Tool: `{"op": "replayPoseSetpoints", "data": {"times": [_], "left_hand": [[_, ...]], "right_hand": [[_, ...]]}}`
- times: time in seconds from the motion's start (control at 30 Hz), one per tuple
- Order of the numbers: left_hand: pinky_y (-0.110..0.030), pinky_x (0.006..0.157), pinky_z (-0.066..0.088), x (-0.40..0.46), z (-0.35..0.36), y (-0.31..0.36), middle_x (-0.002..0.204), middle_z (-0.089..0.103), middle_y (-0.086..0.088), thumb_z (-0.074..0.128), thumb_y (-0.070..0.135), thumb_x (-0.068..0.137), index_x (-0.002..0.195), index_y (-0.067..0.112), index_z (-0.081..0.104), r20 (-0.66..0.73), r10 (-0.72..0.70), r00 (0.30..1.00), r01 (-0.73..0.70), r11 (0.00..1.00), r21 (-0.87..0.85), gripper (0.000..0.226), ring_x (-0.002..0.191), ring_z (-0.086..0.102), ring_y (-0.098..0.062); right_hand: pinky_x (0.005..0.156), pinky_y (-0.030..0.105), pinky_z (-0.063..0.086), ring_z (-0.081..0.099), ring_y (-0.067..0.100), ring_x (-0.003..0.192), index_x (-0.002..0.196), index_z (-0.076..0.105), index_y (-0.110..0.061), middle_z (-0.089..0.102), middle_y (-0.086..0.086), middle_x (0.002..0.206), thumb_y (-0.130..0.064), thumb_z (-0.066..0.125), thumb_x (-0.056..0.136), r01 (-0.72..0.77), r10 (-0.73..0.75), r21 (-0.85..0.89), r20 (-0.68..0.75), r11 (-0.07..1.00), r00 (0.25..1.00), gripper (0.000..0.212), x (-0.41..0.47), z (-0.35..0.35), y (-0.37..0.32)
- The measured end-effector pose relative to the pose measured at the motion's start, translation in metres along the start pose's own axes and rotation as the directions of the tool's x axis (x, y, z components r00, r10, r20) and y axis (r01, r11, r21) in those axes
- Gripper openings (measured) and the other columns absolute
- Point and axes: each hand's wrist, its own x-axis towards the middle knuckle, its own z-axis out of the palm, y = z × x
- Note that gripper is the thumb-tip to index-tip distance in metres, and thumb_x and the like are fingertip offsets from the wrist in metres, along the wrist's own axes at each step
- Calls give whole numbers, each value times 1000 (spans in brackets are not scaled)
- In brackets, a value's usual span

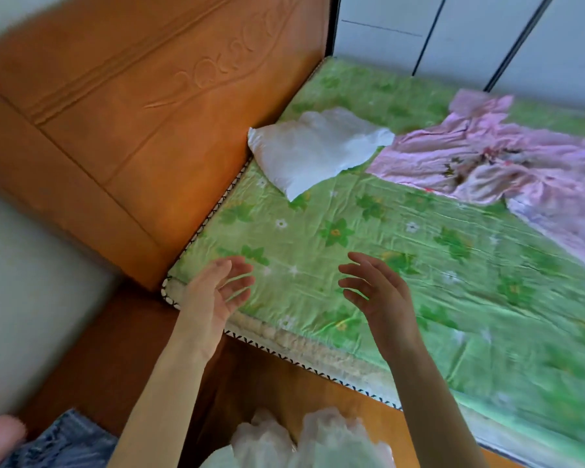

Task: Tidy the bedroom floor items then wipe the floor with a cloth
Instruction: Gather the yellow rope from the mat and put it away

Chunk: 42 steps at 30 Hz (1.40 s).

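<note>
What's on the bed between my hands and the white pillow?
Nothing: in the head view only bare green floral sheet lies between the left hand, right hand and the pillow.

The bed (368,251) is covered by a green flowered sheet (419,282) and stands against an orange-brown wooden headboard (122,106). A white pillow (311,146) lies on the sheet near the headboard, with a crumpled pink cloth (487,160) just beside it, their edges touching.
</note>
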Motion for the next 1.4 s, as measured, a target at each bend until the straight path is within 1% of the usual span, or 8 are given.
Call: {"op": "replayPoseSetpoints", "data": {"times": [0.13, 0.27, 0.5, 0.7, 0.87, 1.1, 1.23, 1.4], "left_hand": [[-28, 73, 49, -9, 66, -34, 85, 67, -3, 41, 15, 97, 94, 10, 61, 149, -81, 986, 70, 994, 80, 21, 77, 63, -14], [-24, 63, 52, -17, 135, -72, 83, 66, -4, 41, 13, 96, 91, 10, 61, 240, -196, 951, 160, 974, 162, 21, 70, 64, -13], [-20, 61, 54, -46, 251, -136, 76, 70, 1, 40, 12, 96, 91, 11, 61, 462, -313, 830, 183, 935, 304, 21, 69, 65, -10], [-19, 59, 52, -83, 341, -191, 74, 69, 3, 38, 13, 96, 90, 13, 59, 595, -471, 652, 185, 859, 477, 23, 67, 63, -9], [-28, 72, 45, -111, 397, -225, 74, 69, 2, 38, 15, 96, 91, 12, 60, 625, -612, 485, 206, 774, 598, 22, 73, 61, -13], [-22, 68, 50, -140, 454, -251, 76, 69, 4, 37, 15, 96, 92, 15, 61, 703, -671, 236, 67, 733, 677, 24, 71, 65, -9], [-17, 61, 52, -151, 484, -261, 78, 70, 2, 38, 15, 95, 72, 19, 74, 721, -685, 102, 35, 727, 686, 43, 70, 66, -8], [-17, 61, 53, -161, 520, -278, 78, 70, 2, 38, 16, 95, 81, 18, 69, 721, -692, 15, -3, 722, 692, 34, 70, 66, -8]], "right_hand": [[63, 21, 49, 63, 14, 69, 90, 68, -14, 69, 4, 81, -11, 52, 91, 34, -22, 69, -162, 997, 986, 16, -21, -66, -18], [62, 20, 49, 63, 13, 69, 91, 67, -13, 69, 3, 81, -11, 52, 92, 89, -57, 94, -302, 992, 952, 16, -56, -142, -34], [64, 21, 48, 63, 14, 70, 93, 67, -15, 69, 3, 82, -12, 50, 94, 228, -117, 104, -615, 968, 780, 17, -130, -277, -58], [65, 22, 48, 63, 13, 70, 95, 67, -15, 69, 2, 83, -12, 49, 95, 330, -87, 132, -815, 935, 574, 18, -195, -343, -51], [60, 19, 48, 63, 12, 67, 94, 66, -13, 69, 1, 78, -12, 49, 95, 417, -35, 150, -914, 897, 404, 18, -234, -366, -43], [59, 18, 48, 62, 14, 65, 92, 66, -12, 68, 5, 79, -9, 51, 92, 634, -11, 112, -982, 765, 187, 16, -266, -377, -50], [59, 19, 49, 62, 16, 67, 92, 67, -12, 68, 5, 81, -12, 53, 92, 664, 25, 57, -998, 746, 58, 14, -281, -384, -46], [61, 20, 51, 65, 16, 68, 95, 65, -12, 70, 4, 80, -12, 51, 93, 655, 36, -31, -995, 755, -89, 14, -303, -398, -37]]}}
